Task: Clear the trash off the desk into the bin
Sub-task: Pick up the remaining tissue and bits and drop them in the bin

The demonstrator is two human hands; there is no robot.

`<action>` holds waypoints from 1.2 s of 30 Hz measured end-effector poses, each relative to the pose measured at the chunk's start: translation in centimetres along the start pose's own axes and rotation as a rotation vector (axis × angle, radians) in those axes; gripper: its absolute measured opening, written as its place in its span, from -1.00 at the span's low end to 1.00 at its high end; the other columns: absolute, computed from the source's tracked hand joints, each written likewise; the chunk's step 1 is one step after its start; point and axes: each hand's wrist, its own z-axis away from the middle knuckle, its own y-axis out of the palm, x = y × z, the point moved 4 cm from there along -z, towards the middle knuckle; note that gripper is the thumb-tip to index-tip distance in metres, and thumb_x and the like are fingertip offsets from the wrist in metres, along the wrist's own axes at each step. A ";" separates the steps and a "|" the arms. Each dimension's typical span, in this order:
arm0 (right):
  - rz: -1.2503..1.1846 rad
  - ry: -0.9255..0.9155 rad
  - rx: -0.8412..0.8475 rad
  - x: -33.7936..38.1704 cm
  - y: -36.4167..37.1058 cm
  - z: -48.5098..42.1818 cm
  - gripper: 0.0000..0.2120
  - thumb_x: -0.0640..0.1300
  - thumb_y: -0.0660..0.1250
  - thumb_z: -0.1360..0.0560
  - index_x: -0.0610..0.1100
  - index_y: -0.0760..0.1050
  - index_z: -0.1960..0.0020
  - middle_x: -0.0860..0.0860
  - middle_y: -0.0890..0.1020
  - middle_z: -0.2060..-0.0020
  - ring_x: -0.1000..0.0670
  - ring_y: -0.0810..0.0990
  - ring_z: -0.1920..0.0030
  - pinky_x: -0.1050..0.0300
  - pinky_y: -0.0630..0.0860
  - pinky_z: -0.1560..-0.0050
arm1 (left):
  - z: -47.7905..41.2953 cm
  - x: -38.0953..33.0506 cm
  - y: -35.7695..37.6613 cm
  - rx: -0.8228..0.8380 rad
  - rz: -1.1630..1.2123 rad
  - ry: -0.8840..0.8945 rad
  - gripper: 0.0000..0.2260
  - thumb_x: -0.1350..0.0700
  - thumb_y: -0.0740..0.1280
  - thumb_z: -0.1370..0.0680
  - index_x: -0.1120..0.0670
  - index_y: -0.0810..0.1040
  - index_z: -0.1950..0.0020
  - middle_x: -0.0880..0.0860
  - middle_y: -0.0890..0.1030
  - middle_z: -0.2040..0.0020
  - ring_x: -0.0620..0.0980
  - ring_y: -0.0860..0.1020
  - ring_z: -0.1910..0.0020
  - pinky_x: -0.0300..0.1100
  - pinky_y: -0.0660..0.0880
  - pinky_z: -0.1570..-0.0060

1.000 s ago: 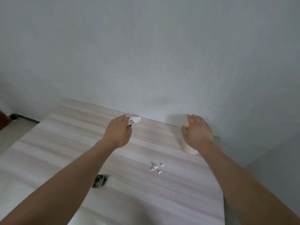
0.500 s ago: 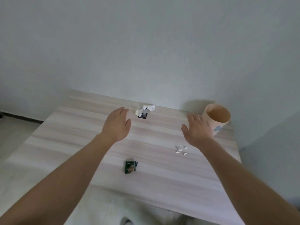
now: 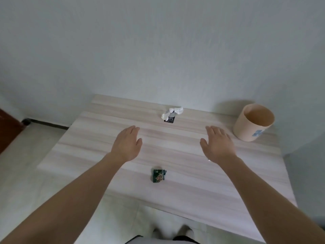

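A beige round bin (image 3: 253,123) stands open-topped at the desk's far right corner. Near the wall lies a crumpled white tissue (image 3: 174,111) on a small black packet (image 3: 169,119). A dark green wrapper (image 3: 158,176) sits toward the desk's front edge. My left hand (image 3: 127,144) hovers flat above the middle of the desk (image 3: 88,138), fingers straight, holding nothing. My right hand (image 3: 218,143) is likewise flat and empty, to the left of the bin. It hides the small white scraps beneath it.
The desk stands against a plain pale wall. Tiled floor lies to the left and in front, with a dark brown door edge (image 3: 7,131) at far left. My feet (image 3: 173,234) show below the front edge.
The view has dropped and shifted, so the whole desk and bin now show. Both hands stay flat and empty; my right hand now covers the white scraps.
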 end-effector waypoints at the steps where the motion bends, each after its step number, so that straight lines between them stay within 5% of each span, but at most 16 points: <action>1: -0.005 -0.002 0.007 0.1 0.2 -0.5 -0.47 0.06 0.08 -0.58 -0.15 0.21 -0.47 -0.08 0.37 -0.41 -0.11 0.27 -0.42 -0.05 0.20 -0.42 | -0.1 0.2 -0.1 -0.004 -0.007 -0.007 -0.52 0.00 0.10 -0.63 0.12 0.18 -0.52 0.13 0.24 -0.52 0.08 0.18 -0.51 -0.01 0.11 -0.50; 10: -0.020 0.012 0.063 3.3 3.9 -2.1 -0.48 0.06 0.11 -0.56 -0.15 0.24 -0.45 -0.08 0.38 -0.40 -0.12 0.28 -0.42 -0.05 0.22 -0.41 | -4.6 2.6 0.4 -0.002 -0.010 0.060 -0.53 0.02 0.13 -0.62 0.13 0.21 -0.51 0.16 0.26 -0.51 0.11 0.19 -0.50 -0.01 0.11 -0.48; 22: -0.073 0.275 0.312 11.9 13.3 -0.4 -0.44 0.11 0.10 -0.57 -0.07 0.12 -0.51 -0.02 0.27 -0.48 -0.06 0.25 -0.45 -0.06 0.29 -0.42 | -14.2 10.3 2.9 0.115 -0.002 0.353 -0.55 0.09 0.16 -0.57 0.20 0.27 -0.44 0.22 0.33 -0.44 0.20 0.30 -0.41 0.07 0.26 -0.40; 30: -0.163 0.292 0.500 14.7 19.7 2.1 -0.41 0.16 0.28 -0.47 0.02 0.23 -0.43 -0.02 0.36 -0.32 -0.09 0.39 -0.26 -0.02 0.47 -0.19 | -16.4 10.2 6.9 0.245 -0.002 0.424 -0.57 0.10 0.15 -0.55 0.21 0.31 -0.41 0.23 0.37 -0.39 0.23 0.36 -0.34 0.06 0.31 -0.32; 36: -0.219 0.227 0.525 14.2 22.7 0.7 -0.67 -0.01 0.34 -0.45 -0.03 0.41 -0.19 -0.04 0.39 -0.17 -0.09 0.42 -0.11 0.06 0.49 -0.02 | -18.3 8.4 9.2 0.285 -0.015 0.437 -0.58 0.14 0.19 -0.54 0.21 0.32 -0.38 0.23 0.38 -0.37 0.25 0.38 -0.30 0.07 0.34 -0.28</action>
